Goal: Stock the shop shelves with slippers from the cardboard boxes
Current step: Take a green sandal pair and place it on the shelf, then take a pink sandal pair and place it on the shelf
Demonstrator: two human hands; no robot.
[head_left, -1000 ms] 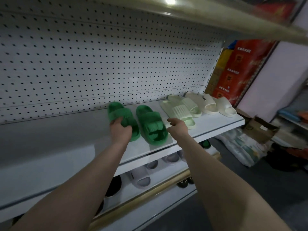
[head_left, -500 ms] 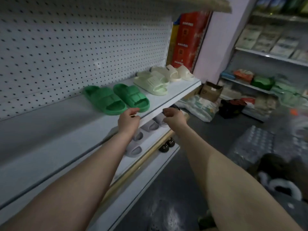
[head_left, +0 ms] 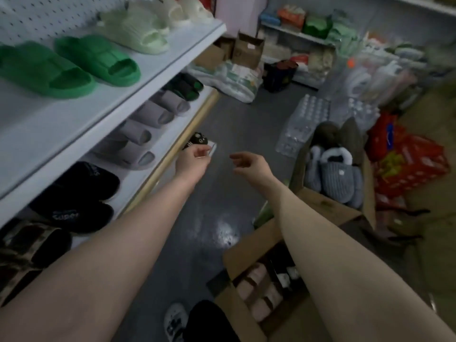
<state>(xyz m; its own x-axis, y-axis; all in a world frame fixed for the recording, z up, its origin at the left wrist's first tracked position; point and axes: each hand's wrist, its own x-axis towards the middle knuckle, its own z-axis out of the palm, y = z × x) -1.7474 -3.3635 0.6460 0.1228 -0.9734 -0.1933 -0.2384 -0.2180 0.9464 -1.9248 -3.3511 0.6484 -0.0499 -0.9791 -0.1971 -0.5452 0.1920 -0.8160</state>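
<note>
While both hands hang loosely curled and empty over the floor point(head_left: 222, 124), the green slippers point(head_left: 98, 59) lie on the upper shelf point(head_left: 160, 62), well above and left of the left hand point(head_left: 193, 160). The right hand point(head_left: 249, 164) is near a box point(head_left: 328, 206) of grey slippers point(head_left: 333, 178). Half a second earlier both hands were at the shelf edge beside the green pair; they are now lower, and the boxes have come into view.

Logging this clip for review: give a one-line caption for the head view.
Green slippers shelved, the left hand and right hand hover empty over the floor beside open cardboard boxes of slippers.
</note>
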